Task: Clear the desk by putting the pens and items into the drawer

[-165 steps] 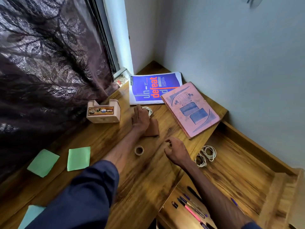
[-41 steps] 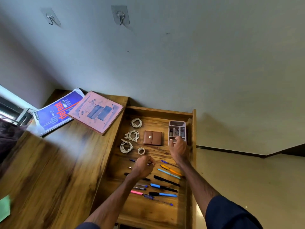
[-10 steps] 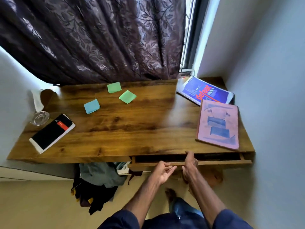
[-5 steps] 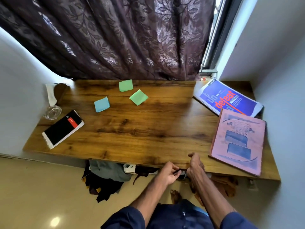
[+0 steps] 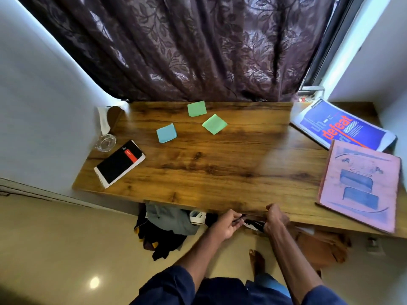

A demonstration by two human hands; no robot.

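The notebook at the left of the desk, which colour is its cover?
The notebook is black with a red label, head view.

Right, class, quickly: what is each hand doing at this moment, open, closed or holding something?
Left hand: pinches a thin dark thing below the desk edge.
Right hand: fingers curled round the desk's front edge.

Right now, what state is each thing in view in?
drawer: shut under the desk edge
left hand: curled at drawer front, grip unclear
right hand: curled at desk edge, grip unclear
green sticky pads: on desk
blue sticky pad: on desk
black notebook: closed, flat
glass dish: looks empty
blue magazine: closed
pink book: closed
curtain: drawn
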